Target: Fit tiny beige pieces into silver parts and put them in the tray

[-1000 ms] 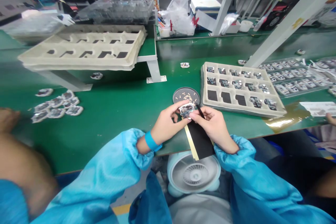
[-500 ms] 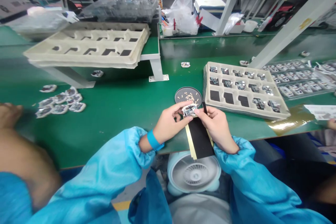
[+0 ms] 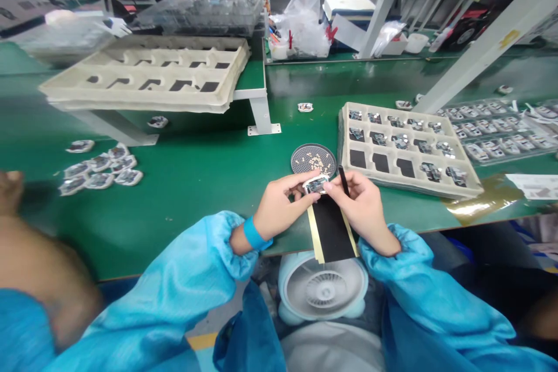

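My left hand [image 3: 281, 200] is closed around the edges of a small white-shelled electronic assembly [image 3: 314, 185], with the circuit parts facing up. On its right side, the thumb and fingertips of my right hand [image 3: 360, 200] are at the assembly. A thin black stick-like tool [image 3: 343, 179] juts up from between the right fingers; its lower end is hidden. Beneath my hands a black sheet with yellowish edge strips [image 3: 333, 232] overhangs the bench edge. Just beyond them is a round grey dish [image 3: 300, 154] of tiny pale pieces.
To the right stands a stack of beige compartment trays [image 3: 436, 183] holding metallic parts. Several white assemblies [image 3: 99, 180] lie at left, near another person's arm [image 3: 35, 267]. A raised beige tray [image 3: 131, 102] is behind them. One assembly [image 3: 306, 107] sits farther back, and a slanted post [image 3: 471, 40] rises at right.
The black tool has tilted and moved slightly right with my right hand. My left hand still holds the assembly, tipped a little. Single assemblies at the back have shifted slightly left.
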Demonstrator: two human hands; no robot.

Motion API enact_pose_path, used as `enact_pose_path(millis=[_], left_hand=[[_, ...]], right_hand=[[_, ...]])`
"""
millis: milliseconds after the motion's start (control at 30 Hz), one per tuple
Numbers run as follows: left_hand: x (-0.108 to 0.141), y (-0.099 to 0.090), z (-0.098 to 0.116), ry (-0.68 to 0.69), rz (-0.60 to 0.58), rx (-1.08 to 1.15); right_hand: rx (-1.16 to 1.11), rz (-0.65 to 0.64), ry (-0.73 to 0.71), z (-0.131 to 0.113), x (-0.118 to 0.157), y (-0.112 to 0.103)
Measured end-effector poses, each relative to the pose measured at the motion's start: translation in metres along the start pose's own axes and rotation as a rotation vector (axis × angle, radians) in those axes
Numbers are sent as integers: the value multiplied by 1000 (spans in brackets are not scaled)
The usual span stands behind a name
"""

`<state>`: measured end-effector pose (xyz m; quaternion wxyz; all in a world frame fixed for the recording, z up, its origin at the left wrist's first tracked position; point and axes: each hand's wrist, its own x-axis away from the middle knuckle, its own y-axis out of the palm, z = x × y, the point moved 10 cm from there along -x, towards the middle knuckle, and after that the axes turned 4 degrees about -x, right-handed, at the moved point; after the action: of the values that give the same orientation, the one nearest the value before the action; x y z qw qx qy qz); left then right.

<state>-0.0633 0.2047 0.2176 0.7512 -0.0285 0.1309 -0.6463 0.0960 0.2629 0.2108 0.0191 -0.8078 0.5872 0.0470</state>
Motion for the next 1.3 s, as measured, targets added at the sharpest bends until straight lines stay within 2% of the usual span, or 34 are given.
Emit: enact_pose_path(millis=[100, 200, 400, 700, 933, 1133, 1300], left_hand=[[2, 14, -8, -133, -112, 285], [3, 21, -12, -206, -162, 410], [1, 25, -18, -241, -195, 405], [1, 20, -13, -122, -173, 200], [2, 20, -9, -122, -190, 198], [1, 20, -8, -142, -203, 288], [-3, 20, -13, -183, -216, 329]], right_hand=[[-8, -62, -81, -13, 0, 1], [20, -154, -44, -10, 0, 6], [35, -181, 28, 1, -4, 8], [-63, -205, -4, 3, -4, 9], [-85, -196, -6, 3, 1, 11], [-96, -178, 89, 11, 1, 11], [-50, -149, 102, 17, 0, 8]])
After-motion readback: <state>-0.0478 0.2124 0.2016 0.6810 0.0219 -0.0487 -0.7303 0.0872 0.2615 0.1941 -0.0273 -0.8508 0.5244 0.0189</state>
